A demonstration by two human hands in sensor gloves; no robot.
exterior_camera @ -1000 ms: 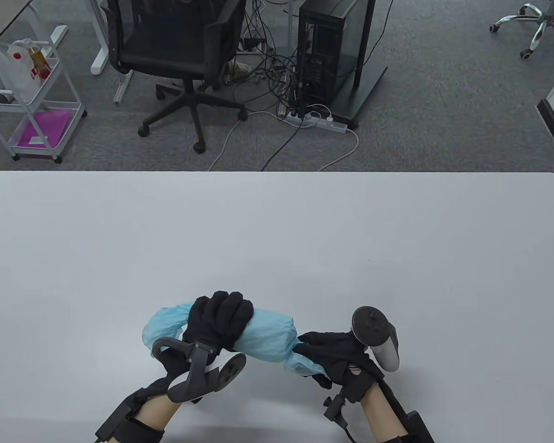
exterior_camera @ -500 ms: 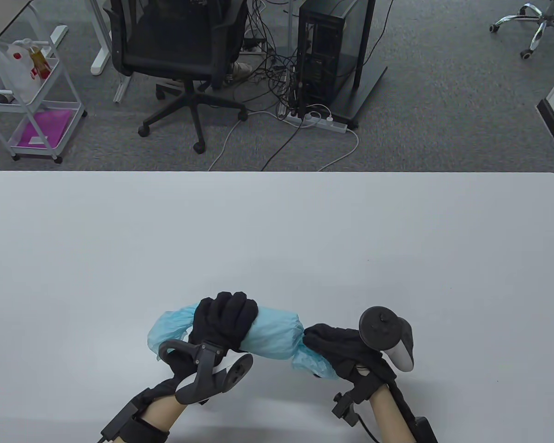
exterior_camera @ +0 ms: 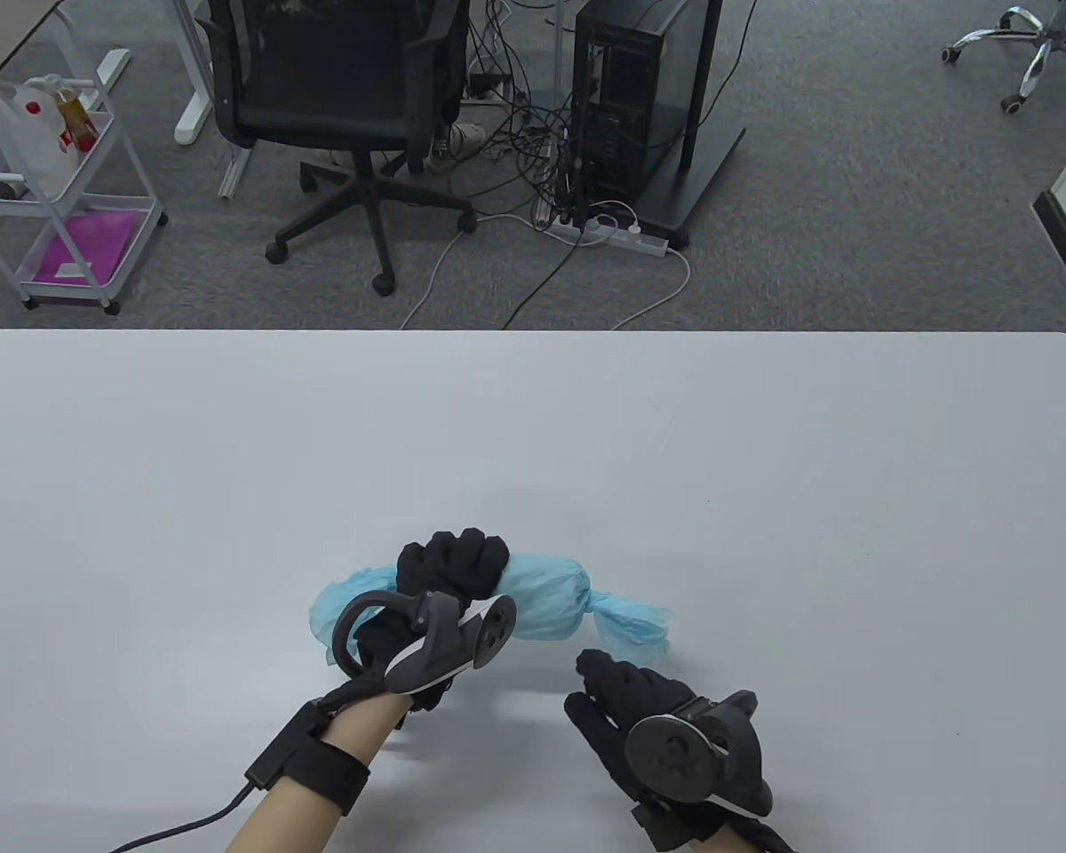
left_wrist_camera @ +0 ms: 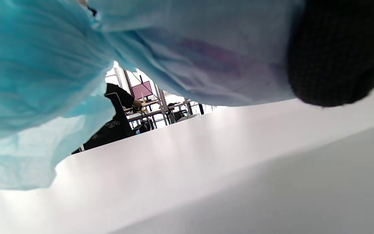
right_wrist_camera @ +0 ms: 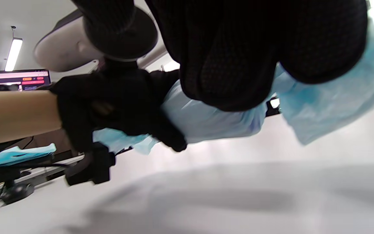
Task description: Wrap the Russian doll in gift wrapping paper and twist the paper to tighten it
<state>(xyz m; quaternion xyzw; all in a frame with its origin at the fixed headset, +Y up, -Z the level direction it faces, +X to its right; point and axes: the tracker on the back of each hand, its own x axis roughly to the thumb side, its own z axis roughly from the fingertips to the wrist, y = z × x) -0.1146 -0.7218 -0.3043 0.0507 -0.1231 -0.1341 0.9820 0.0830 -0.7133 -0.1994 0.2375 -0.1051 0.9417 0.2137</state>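
Observation:
The doll is hidden inside a light blue paper bundle (exterior_camera: 542, 604), lying left to right near the table's front. A purple tint shows through the paper (left_wrist_camera: 206, 58) in the left wrist view. My left hand (exterior_camera: 453, 562) grips the bundle around its left half, fingers curled over the top, holding it just above the table. The right end of the paper (exterior_camera: 632, 626) is twisted into a fanned tail, while the left end (exterior_camera: 333, 613) hangs loose. My right hand (exterior_camera: 617, 689) hovers just in front of the tail with relaxed fingers and holds nothing.
The white table (exterior_camera: 764, 444) stretches wide behind and to both sides of the hands. Beyond its far edge stand a black office chair (exterior_camera: 338, 98), a computer tower (exterior_camera: 631, 98) and a white cart (exterior_camera: 53, 178). A cable (exterior_camera: 186, 826) trails from my left wrist.
My right hand let go of the paper's right end and drew back toward the front edge, palm turned down. The left hand carried the bundle slightly right and away.

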